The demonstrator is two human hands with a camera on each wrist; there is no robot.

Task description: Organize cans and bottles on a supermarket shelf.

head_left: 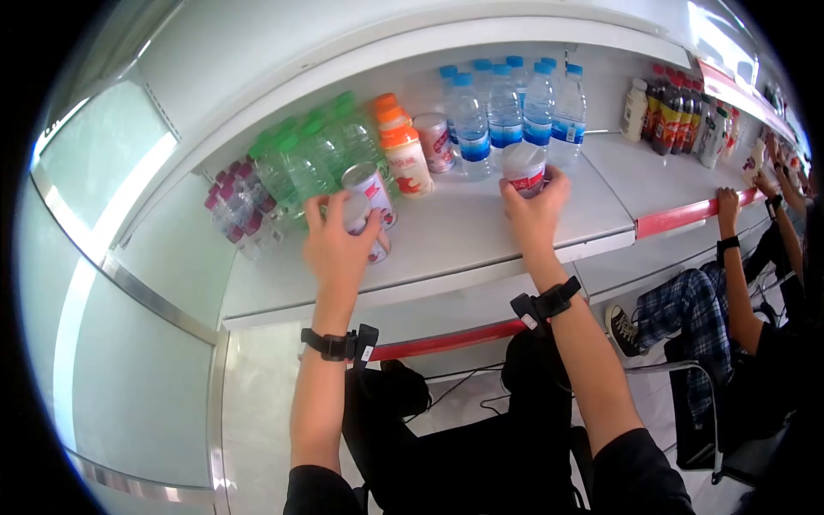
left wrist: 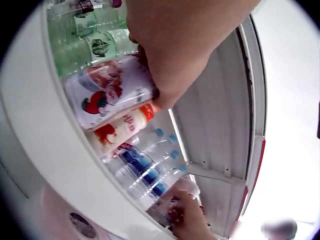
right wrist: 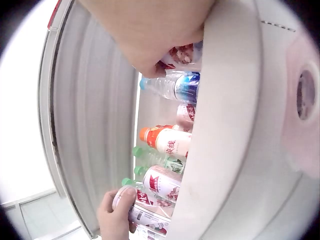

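On the left part of the shelf, the left hand (head_left: 337, 249) grips a pink-and-white can (head_left: 378, 248) from above, beside another such can (head_left: 369, 184) that stands just behind it. The right hand (head_left: 539, 212) holds a similar can (head_left: 524, 172) in front of the blue-capped water bottles (head_left: 505, 112). In the left wrist view, the left hand (left wrist: 170, 50) wraps the top of its can (left wrist: 111, 90). The right hand (right wrist: 155, 35) is round its can (right wrist: 184, 56) in the right wrist view, where the underside of that can is hidden.
Green-capped bottles (head_left: 309, 159), purple-capped bottles (head_left: 236, 206), orange-capped bottles (head_left: 405, 159) and another can (head_left: 434, 142) stand behind the hands. Dark red-capped bottles (head_left: 671, 116) and a white bottle (head_left: 634, 112) are on the right shelf. Another person's arm (head_left: 739, 283) reaches the shelf edge at far right.
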